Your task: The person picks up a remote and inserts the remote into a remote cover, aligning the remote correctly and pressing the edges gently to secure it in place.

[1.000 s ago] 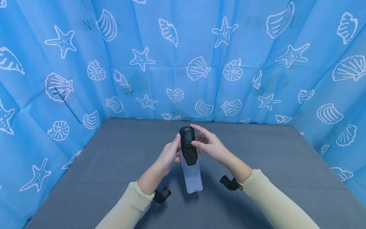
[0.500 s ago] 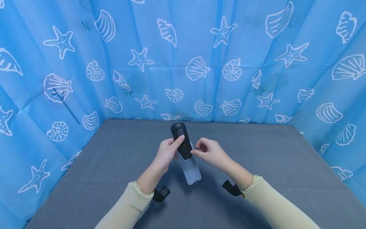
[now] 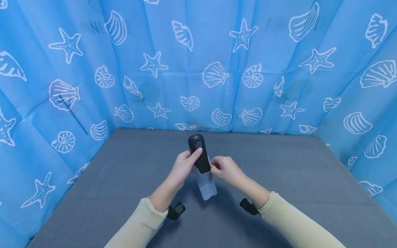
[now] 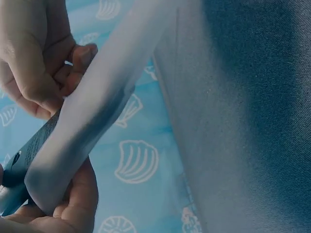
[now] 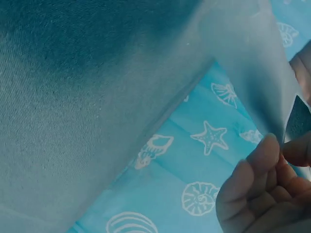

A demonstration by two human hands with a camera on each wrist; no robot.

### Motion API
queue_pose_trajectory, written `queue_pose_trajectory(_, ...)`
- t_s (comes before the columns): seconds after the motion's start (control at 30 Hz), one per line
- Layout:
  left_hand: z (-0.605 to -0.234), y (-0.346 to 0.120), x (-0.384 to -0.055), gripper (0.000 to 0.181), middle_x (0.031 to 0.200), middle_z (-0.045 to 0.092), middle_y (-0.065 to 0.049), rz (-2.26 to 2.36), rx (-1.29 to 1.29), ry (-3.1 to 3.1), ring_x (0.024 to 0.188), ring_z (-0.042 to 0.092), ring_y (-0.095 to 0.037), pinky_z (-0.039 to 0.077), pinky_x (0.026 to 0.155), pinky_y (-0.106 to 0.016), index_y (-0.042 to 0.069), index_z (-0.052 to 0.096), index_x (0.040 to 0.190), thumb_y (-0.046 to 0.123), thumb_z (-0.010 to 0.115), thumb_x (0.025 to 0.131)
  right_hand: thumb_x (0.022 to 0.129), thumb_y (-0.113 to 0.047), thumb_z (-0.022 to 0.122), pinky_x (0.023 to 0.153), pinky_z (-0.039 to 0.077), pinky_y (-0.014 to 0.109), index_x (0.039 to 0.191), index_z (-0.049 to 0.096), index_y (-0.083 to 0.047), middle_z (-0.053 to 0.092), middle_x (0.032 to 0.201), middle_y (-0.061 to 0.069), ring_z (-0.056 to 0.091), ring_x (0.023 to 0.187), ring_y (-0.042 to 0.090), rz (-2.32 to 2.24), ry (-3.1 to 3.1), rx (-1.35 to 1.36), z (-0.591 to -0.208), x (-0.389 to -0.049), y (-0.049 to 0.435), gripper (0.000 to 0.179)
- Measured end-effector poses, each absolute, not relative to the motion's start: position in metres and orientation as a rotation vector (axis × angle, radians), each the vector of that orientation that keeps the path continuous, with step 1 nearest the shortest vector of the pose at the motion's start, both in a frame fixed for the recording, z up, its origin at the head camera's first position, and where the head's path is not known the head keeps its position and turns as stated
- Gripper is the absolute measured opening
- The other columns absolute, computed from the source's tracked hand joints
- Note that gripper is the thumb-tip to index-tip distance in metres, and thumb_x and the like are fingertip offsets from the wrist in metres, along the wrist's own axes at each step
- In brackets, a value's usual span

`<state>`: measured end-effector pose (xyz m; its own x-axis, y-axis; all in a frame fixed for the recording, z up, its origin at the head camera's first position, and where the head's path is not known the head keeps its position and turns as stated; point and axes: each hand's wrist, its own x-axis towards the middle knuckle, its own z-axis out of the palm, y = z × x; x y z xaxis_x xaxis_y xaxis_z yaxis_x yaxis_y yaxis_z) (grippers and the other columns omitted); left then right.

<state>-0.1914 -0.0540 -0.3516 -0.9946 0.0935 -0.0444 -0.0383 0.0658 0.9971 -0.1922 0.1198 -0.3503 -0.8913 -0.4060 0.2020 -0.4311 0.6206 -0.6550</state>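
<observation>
A black remote control (image 3: 196, 140) with small printed text on its upturned side sits partly inside a translucent whitish sleeve cover (image 3: 206, 186). Its rounded end sticks out at the far end, while the cover's near part hangs toward the person. The left hand (image 3: 182, 166) grips both from the left, thumb pressed on the remote's printed side and fingers underneath. On the other side, the right hand (image 3: 228, 169) pinches the cover's edge beside the remote. The right wrist view shows thumb and finger together on the rim of the cover (image 5: 250, 58).
A grey cloth-covered table (image 3: 124, 193) lies beneath the hands. Blue curtains (image 3: 198, 51) with white shells and starfish stand behind it and on both sides. Black wrist mounts (image 3: 176, 210) hang under the pale sleeves.
The right hand has moved down from the remote's upper end to the cover's edge. The left thumb has shifted from the remote's side onto its printed face. The remote now leans left.
</observation>
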Motion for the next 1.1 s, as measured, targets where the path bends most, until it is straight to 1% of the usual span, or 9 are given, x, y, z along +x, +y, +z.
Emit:
queue_pose_trajectory(0.13, -0.352, -0.053, -0.193, 0.043, 0.073, 0.049, -0.002, 2.059, 0.063, 2.250, 0.064, 0.041, -0.016, 0.037, 0.062, -0.030, -0.002, 0.063, 0.102, 0.040, 0.055, 0.099, 0.091, -0.001, 0.058, 0.051, 0.039, 0.024, 0.072, 0.059, -0.005, 0.044, 0.060, -0.003, 0.043, 0.052, 0.009, 0.944, -2.791, 0.771, -0.352, -0.191, 0.115, 0.019)
queue_pose_trajectory(0.2, -0.353, -0.053, -0.194, 0.043, 0.075, 0.052, 0.000, 2.031, 0.101, 2.297, 0.064, 0.043, -0.014, 0.037, 0.061, -0.029, -0.003, 0.064, 0.103, 0.039, 0.054, 0.099, 0.091, -0.002, 0.059, 0.051, 0.037, 0.024, 0.070, 0.055, -0.007, 0.042, 0.059, -0.004, 0.041, 0.052, 0.008, 0.844, -2.774, 0.795, -0.354, -0.191, 0.114, 0.022)
queue_pose_trajectory(0.27, -0.354, -0.053, -0.194, 0.043, 0.071, 0.048, -0.001, 1.979, 0.159, 2.352, 0.060, 0.039, -0.014, 0.035, 0.058, -0.029, -0.003, 0.064, 0.103, 0.038, 0.052, 0.101, 0.091, -0.002, 0.059, 0.050, 0.036, 0.024, 0.068, 0.053, -0.008, 0.040, 0.059, -0.004, 0.040, 0.052, 0.008, 0.788, -2.753, 0.799, -0.356, -0.191, 0.114, 0.024)
queue_pose_trajectory(0.43, -0.357, -0.058, -0.196, 0.040, 0.074, 0.050, -0.005, 1.843, 0.320, 2.418, 0.061, 0.044, -0.015, 0.041, 0.056, -0.031, -0.006, 0.060, 0.110, 0.031, 0.048, 0.103, 0.091, 0.000, 0.053, 0.049, 0.035, 0.026, 0.066, 0.050, -0.009, 0.037, 0.057, -0.003, 0.037, 0.049, 0.010, 0.979, -2.713, 0.665, -0.360, -0.191, 0.115, 0.026)
queue_pose_trajectory(0.53, -0.357, -0.061, -0.196, 0.040, 0.089, 0.059, -0.010, 1.807, 0.366, 2.413, 0.071, 0.052, -0.017, 0.048, 0.062, -0.039, -0.005, 0.059, 0.117, 0.030, 0.047, 0.104, 0.092, 0.000, 0.050, 0.048, 0.037, 0.028, 0.069, 0.055, -0.005, 0.041, 0.056, -0.002, 0.039, 0.048, 0.012, 1.219, -2.663, 0.559, -0.361, -0.191, 0.114, 0.025)
queue_pose_trajectory(0.67, -0.354, -0.063, -0.197, 0.042, 0.103, 0.063, -0.014, 1.771, 0.384, 2.402, 0.080, 0.055, -0.020, 0.049, 0.067, -0.044, -0.004, 0.058, 0.121, 0.032, 0.047, 0.104, 0.093, -0.001, 0.049, 0.047, 0.041, 0.030, 0.077, 0.062, -0.001, 0.046, 0.056, 0.001, 0.045, 0.047, 0.015, 1.430, -2.625, 0.482, -0.360, -0.192, 0.111, 0.022)
queue_pose_trajectory(0.83, -0.353, -0.065, -0.198, 0.043, 0.103, 0.065, -0.012, 1.773, 0.327, 2.386, 0.084, 0.055, -0.020, 0.046, 0.071, -0.037, -0.003, 0.061, 0.120, 0.034, 0.050, 0.102, 0.094, -0.001, 0.050, 0.046, 0.042, 0.030, 0.082, 0.064, 0.001, 0.048, 0.056, 0.002, 0.046, 0.045, 0.016, 1.509, -2.640, 0.461, -0.358, -0.191, 0.112, 0.019)
queue_pose_trajectory(0.97, -0.355, -0.065, -0.200, 0.040, 0.101, 0.066, -0.012, 1.938, 0.254, 2.329, 0.088, 0.054, -0.022, 0.041, 0.081, -0.041, -0.004, 0.064, 0.115, 0.032, 0.055, 0.099, 0.095, -0.001, 0.050, 0.046, 0.042, 0.029, 0.084, 0.064, 0.002, 0.048, 0.056, 0.002, 0.047, 0.045, 0.015, 1.542, -2.648, 0.514, -0.357, -0.191, 0.112, 0.018)
queue_pose_trajectory(1.1, -0.353, -0.062, -0.203, 0.038, 0.112, 0.067, -0.011, 2.102, 0.275, 2.220, 0.107, 0.057, -0.023, 0.039, 0.097, -0.049, 0.001, 0.064, 0.119, 0.032, 0.059, 0.097, 0.095, 0.000, 0.049, 0.047, 0.043, 0.029, 0.084, 0.063, 0.003, 0.049, 0.057, 0.002, 0.049, 0.047, 0.017, 1.594, -2.652, 0.598, -0.356, -0.190, 0.112, 0.018)
